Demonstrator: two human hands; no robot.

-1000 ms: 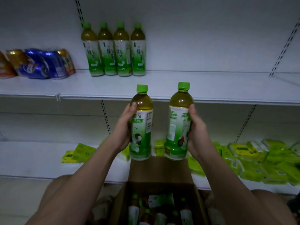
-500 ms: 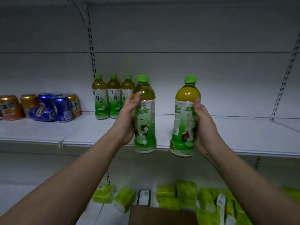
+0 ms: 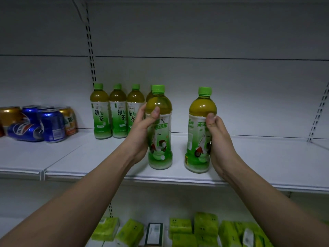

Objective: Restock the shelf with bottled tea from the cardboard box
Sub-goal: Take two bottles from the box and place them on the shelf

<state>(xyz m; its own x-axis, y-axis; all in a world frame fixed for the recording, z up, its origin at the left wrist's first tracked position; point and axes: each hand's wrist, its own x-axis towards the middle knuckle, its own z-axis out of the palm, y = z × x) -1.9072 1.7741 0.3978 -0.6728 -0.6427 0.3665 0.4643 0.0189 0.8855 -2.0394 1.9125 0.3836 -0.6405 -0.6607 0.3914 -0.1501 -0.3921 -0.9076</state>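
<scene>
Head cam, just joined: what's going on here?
A person is stocking bottled tea. The left hand grips one bottle and the right hand grips another bottle, both upright near the front of the white shelf. Whether they touch it is unclear. Four matching bottles stand at the back; soda cans sit to the left.

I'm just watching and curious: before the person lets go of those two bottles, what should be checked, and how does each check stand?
1. Left hand grips left bottle: ok.
2. Right hand grips right bottle: ok.
3. Both bottles upright: ok.
4. Bases resting on the shelf: cannot tell; they sit near the front edge.
5. Bare shelf behind the right bottle to push it back: ok.
6. Room behind the left bottle: not ok; a back-row bottle stands directly behind it.
</scene>
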